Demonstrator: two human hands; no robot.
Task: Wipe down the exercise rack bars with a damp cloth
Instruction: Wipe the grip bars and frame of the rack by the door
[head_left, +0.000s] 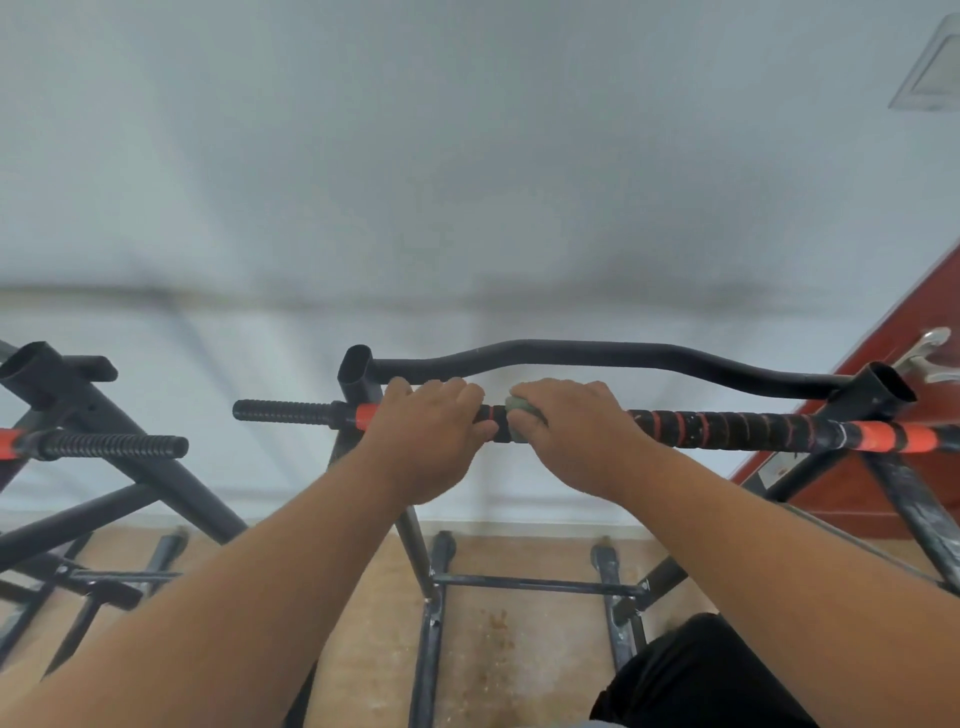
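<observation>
Now your left hand (434, 423) grips the taped bar (727, 428) bare, fingers curled over it. Your right hand (569, 428) holds the green cloth (521, 410) wadded against the bar, just beside the left. Wrap the cloth fully round, squeeze, and draw it right along the black-and-orange tape.

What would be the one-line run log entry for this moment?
step: wiping taped bar | left hand: holds bar | right hand: presses green cloth on bar | curved bar: untouched
</observation>
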